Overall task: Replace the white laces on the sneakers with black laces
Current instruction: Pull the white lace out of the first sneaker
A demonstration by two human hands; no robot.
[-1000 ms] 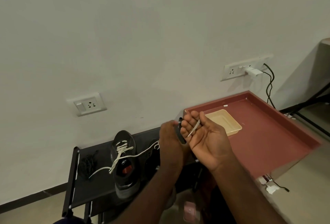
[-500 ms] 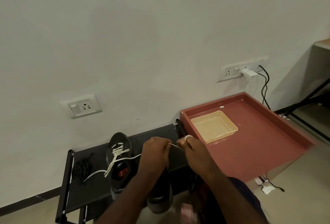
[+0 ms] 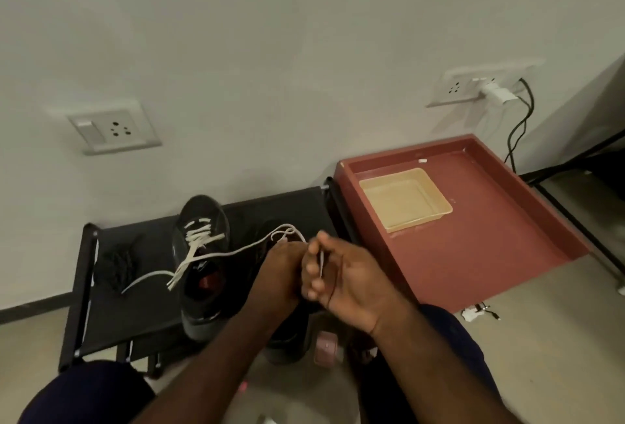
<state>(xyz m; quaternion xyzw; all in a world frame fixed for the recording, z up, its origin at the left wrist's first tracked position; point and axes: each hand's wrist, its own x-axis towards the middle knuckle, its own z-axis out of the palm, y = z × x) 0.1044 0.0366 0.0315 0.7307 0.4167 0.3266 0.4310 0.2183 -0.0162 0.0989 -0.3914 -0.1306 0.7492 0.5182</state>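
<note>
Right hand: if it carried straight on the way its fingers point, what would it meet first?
Most likely the left hand: the right hand, pinching the white lace, has its fingers curled leftward right against it. Depth is unclear, but beyond lies the black sneaker.

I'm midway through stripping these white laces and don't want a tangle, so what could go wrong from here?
1. The white lace pinched in your right hand trails across the laced sneaker; a hard pull may snag its lacing or drag it along the rack.
2. A loose white tail lies close to the black laces, dark against the dark rack, so it could sweep them off unnoticed.
</note>
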